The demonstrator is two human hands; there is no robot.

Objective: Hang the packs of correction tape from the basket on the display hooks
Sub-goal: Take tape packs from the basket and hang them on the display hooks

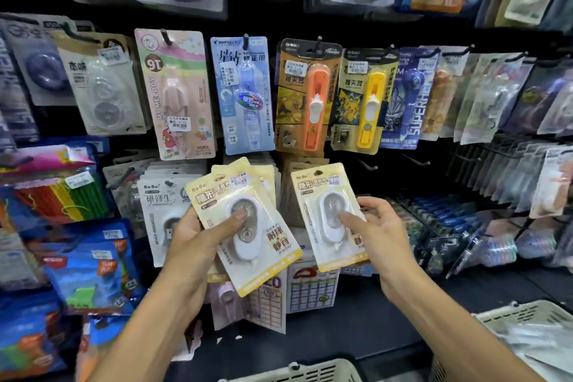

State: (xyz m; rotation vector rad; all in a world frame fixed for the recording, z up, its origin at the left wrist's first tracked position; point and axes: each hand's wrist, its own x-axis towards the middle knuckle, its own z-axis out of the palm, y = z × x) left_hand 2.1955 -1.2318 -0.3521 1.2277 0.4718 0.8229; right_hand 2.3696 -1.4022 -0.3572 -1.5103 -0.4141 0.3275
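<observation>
My left hand [198, 236] grips a small fanned stack of yellow correction tape packs [248, 226], thumb pressed on the clear blister of the front pack. My right hand [376, 226] pinches a single yellow correction tape pack [325, 211], thumb on its blister, held upright in front of the display. Behind this pack hang more yellow packs [302, 167] on a lower hook. Bare black display hooks [415, 160] stick out to the right of them. Two white baskets show at the bottom edge [297, 370] and bottom right [524, 315]; the right one holds blurred packs.
Rows of hanging stationery packs fill the black display wall: a pink pack [176, 93], a blue pack [242, 93], orange [305, 96] and yellow [362, 99] clip packs. White packs [161, 211] hang left of my hands. A dark shelf [356, 329] runs below.
</observation>
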